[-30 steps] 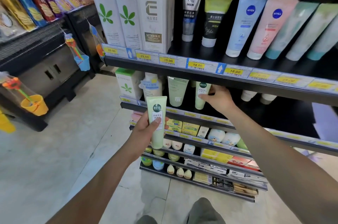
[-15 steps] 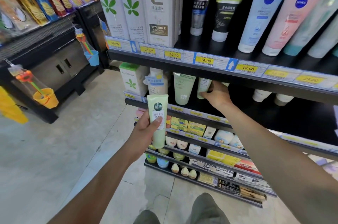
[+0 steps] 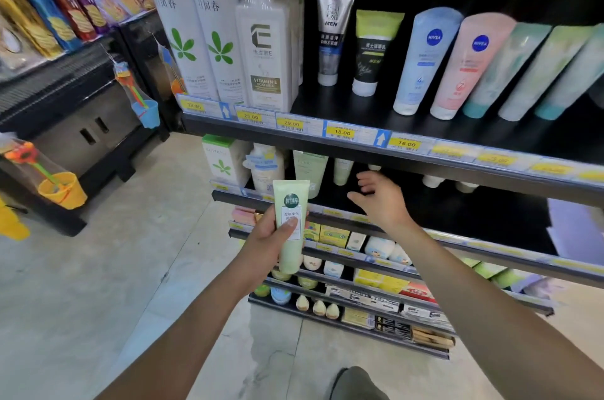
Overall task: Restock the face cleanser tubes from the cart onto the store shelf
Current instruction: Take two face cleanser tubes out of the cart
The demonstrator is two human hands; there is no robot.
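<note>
Left hand (image 3: 268, 244): grips a pale green cleanser tube (image 3: 291, 200) upright with the cap down, thumb across the label and fingers wrapped behind.
Held tube: in the air in front of the shelving, clear of every shelf, touching only the left hand.
Right hand (image 3: 380, 200): fingers spread and loose, holding nothing, reaching over the front edge of the second shelf (image 3: 457, 210).
Hands: well apart, the left lower and nearer the person.
Shelved tube (image 3: 342, 170): a matching small pale green tube stands cap down on the second shelf, just left of the right hand's fingertips.
Wider green tube (image 3: 309, 170): stands left of the shelved tube, on the same shelf.
Second shelf: a black board, dark and bare to the right of the right hand.
Top shelf (image 3: 359, 112): carries tall white bottles (image 3: 183, 40), and blue and pink Nivea tubes (image 3: 425, 59) leaning left.
Price tags (image 3: 342, 132): yellow, along the top shelf's front rail.
</note>
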